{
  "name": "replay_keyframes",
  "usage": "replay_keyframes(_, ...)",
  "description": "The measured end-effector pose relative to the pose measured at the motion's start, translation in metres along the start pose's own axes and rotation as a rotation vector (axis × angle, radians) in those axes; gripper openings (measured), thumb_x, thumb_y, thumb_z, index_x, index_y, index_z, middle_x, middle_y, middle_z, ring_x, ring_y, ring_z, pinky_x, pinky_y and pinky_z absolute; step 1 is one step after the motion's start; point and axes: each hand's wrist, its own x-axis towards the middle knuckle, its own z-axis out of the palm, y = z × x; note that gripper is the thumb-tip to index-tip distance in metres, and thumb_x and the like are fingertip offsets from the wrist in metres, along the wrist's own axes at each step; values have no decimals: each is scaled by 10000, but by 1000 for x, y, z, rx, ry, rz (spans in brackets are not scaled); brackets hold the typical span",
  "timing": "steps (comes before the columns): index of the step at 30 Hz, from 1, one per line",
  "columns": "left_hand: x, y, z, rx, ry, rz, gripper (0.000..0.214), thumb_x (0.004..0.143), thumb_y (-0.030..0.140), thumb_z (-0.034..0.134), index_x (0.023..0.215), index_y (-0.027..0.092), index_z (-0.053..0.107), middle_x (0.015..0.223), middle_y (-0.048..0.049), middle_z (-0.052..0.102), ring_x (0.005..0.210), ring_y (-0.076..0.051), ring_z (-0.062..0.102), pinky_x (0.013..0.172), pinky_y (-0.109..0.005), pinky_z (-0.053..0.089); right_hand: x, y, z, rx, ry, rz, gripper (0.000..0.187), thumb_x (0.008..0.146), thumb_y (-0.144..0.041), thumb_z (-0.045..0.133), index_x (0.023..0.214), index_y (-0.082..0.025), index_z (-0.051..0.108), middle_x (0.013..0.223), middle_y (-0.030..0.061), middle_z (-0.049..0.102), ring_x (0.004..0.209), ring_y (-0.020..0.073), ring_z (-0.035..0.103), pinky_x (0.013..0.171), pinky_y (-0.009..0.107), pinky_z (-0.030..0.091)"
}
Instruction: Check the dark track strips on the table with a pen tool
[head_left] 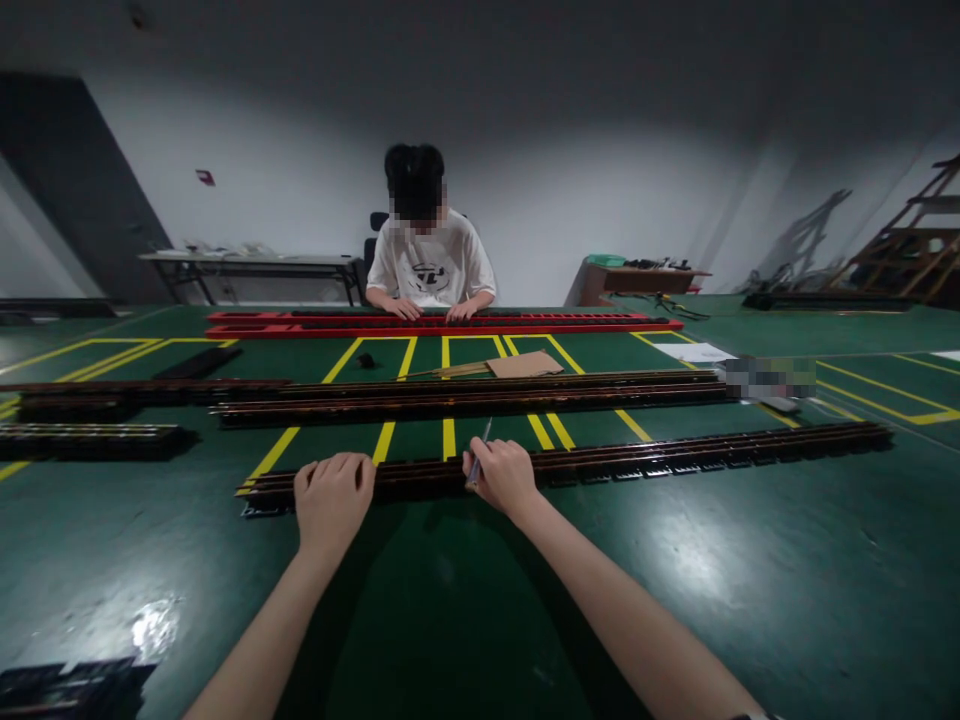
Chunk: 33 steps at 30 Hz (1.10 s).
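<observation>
Fingers of the right hand are closed around a slim pen-like tool, its thin tip pointing up and away, just above the near edge of a long dark bar. This bar lies across the green table right in front of the person, with reddish-brown lines along its length. Near the bar's left end, the left hand rests over it with fingers curled down; whether they grip it I cannot tell. Beyond, a second long dark bar lies roughly parallel, and yellow lines run over the table between the two. Shorter dark strips lie to the left, and more dark pieces sit in the lower left corner. Behind the second bar are a brown cardboard piece, with thin sticks beside it, and a small dark lump. White paper lies farther right. Across the table, a co-worker in a white shirt has both hands at a long red frame.
</observation>
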Motion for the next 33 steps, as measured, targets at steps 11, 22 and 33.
replay_keyframes(11,-12,-14,-2,25,-4,59,396,895,347,317,905,167,670,940,-101,677,912,-265,570,908,-433,341,-3,-2,-4,-115,95,16,271,875,-258,386,745,-161,603,565,51,645,482,128,547,554,259,261)
replay_keyframes(22,-13,-46,-4,-196,194,-343,334,887,255,343,1116,183,576,1201,-109,580,1157,-241,477,1017,-437,288,-1,3,-4,-186,121,-43,300,865,-269,384,699,-162,609,530,53,626,451,133,531,523,255,263)
replay_keyframes(33,-23,-72,-11,-51,160,-385,374,886,279,364,1181,151,554,1266,-144,523,1217,-269,422,1017,-448,300,-3,6,-5,-157,79,-63,313,877,-296,368,722,-160,604,522,54,615,428,137,509,490,238,248)
